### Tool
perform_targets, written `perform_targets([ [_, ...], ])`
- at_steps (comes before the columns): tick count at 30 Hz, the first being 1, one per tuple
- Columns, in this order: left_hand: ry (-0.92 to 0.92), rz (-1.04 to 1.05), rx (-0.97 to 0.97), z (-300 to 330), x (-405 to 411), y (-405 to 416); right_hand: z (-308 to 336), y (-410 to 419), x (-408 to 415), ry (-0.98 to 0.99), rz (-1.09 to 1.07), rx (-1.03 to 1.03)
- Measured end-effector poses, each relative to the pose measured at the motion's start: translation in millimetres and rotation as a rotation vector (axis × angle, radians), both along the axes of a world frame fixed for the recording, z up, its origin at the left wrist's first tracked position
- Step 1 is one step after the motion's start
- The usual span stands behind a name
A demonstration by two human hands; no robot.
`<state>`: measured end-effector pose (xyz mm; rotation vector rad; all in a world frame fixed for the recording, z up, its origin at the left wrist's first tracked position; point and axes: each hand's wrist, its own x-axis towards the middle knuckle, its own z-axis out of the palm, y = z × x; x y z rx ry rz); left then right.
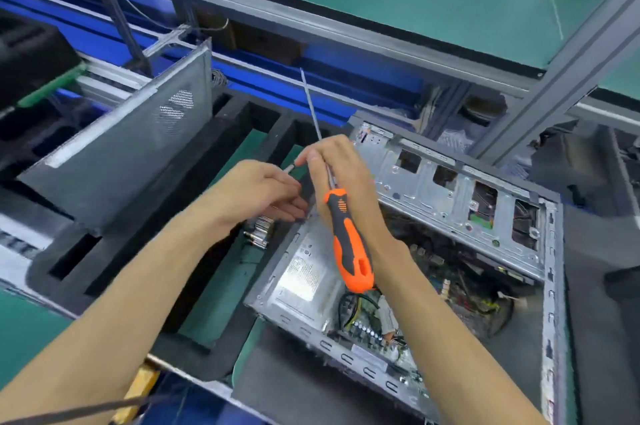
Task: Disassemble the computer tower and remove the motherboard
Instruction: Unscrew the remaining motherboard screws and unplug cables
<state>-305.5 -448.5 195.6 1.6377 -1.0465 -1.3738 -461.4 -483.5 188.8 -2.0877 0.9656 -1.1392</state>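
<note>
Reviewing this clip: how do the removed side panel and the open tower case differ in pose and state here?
The side panel stands tilted on edge at the left in black foam; the tower case lies flat on its side at the right. The side panel is a bare sheet with perforated vent patches; the tower case is open and holds the motherboard and cables. Both are grey metal.

No text could be read anywhere. The power supply [304, 272], in the near left corner of the open computer case [550, 286], carried a pale label [304, 277] with rows of fine print, but the print was too small and blurred to make out. Above this label, on the same power supply, stood a few small round marks; they could not be read either. A small sticker on the far wall of the case was also unreadable.
</note>
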Motion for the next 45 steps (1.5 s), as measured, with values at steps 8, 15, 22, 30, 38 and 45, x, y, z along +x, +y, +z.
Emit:
perform_targets([
  [8, -0.489, -0.057, 0.289, -66.4, 64.0, 60.9, -29.6, 14.1, 53.1, 0.042, 0.117, -0.033],
  [15, -0.733, -0.089, 0.303, -87.5, 81.5, 68.5, -35.4, 16.1, 68.4, 0.083, 0.107, 0.011],
  [22, -0.538, 0.053, 0.090, -62.8, 72.5, 39.6, -18.9, 6.2, 51.0, 0.064, 0.070, 0.153],
  [30, -0.231, -0.030, -0.293, -0.5, -23.6, -9.9, -7.6, -20.0, -33.4, -0.010, -0.211, 0.137],
  [38, -0.730, -0.857, -0.200, -20.2, -156.2, -22.0, -12.0, -18.1, -154.0, 0.023, -0.460, -0.076],
  [45, -1.145, -1.343, 0.171, -55.6, -216.2, -5.4, -5.7, 6.6, -223.5, 0.118, -0.545, -0.070],
])
